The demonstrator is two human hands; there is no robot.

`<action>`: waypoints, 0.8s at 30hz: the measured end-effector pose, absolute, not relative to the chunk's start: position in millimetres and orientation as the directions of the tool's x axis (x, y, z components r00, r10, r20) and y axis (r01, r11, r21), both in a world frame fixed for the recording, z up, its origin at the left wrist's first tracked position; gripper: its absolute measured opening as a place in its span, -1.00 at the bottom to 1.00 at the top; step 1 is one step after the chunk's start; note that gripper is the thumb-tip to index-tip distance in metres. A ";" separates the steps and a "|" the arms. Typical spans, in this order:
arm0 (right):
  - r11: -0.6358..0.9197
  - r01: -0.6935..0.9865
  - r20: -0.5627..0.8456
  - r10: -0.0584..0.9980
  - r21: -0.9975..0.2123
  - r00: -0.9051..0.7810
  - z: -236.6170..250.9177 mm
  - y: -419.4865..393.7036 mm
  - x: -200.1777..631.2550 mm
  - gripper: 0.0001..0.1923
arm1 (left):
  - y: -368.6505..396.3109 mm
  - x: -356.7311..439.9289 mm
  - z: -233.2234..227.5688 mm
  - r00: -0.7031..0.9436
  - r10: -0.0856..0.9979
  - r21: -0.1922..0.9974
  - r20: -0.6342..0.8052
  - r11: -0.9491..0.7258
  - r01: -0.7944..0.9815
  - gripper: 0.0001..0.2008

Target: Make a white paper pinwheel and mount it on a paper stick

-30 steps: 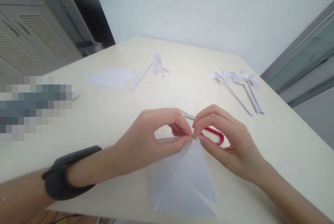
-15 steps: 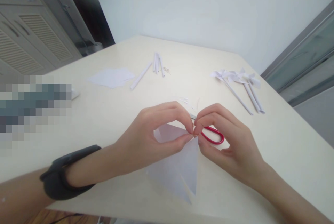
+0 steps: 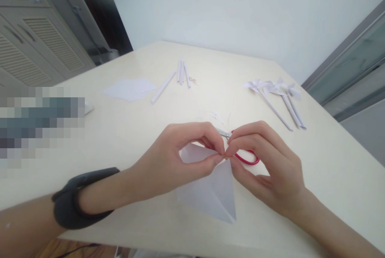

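A white paper sheet (image 3: pixel 210 194), folded over into a triangle, lies at the near edge of the cream table (image 3: pixel 120 130). My left hand (image 3: pixel 174 158) pinches its upper corner between thumb and forefinger. My right hand (image 3: pixel 264 162) pinches the same corner from the other side, fingertips touching those of the left. A black band sits on my left wrist. Red-handled scissors (image 3: pixel 245 158) lie on the table just behind my right hand, partly hidden by it.
Several finished white paper pinwheels on sticks (image 3: pixel 279 95) lie at the right. Several rolled paper sticks (image 3: pixel 180 74) and a stack of white sheets (image 3: pixel 129 89) lie at the far centre-left. Small paper scraps (image 3: pixel 215 115) lie behind my hands. A cabinet stands at the left.
The flat sheet has been folded over into a triangle, its lower corner brought up to the pinched corner. Both hands stayed in place, still pinching it.
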State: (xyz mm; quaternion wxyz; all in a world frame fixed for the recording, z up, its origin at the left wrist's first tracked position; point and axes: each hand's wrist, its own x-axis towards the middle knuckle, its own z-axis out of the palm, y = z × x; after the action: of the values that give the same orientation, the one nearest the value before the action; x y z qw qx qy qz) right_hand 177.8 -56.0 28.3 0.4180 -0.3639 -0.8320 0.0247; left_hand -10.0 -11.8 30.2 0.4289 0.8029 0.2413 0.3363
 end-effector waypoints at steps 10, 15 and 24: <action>0.719 0.519 0.644 0.675 -0.462 -0.361 33.3 -58.1 177.1 -0.88 | -13.7 -13.0 30.9 0.689 0.647 0.917 0.326 -0.393 -0.066 -0.85; 0.722 0.480 0.632 0.682 -0.499 -0.368 34.0 -58.0 176.6 -0.85 | -12.1 -12.4 31.1 0.699 0.639 0.920 0.321 -0.386 -0.070 -0.85; 0.700 0.516 0.622 0.699 -0.495 -0.353 35.0 -60.8 177.8 -0.85 | -13.1 -10.9 32.7 0.645 0.592 0.767 0.483 -0.642 0.014 -0.83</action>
State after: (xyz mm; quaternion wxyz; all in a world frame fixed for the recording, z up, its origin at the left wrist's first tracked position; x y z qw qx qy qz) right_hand 177.8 -60.8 35.0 0.4300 -0.3725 -0.8154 0.1068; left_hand -10.9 -13.1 32.7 0.3810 0.8231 0.1840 0.3789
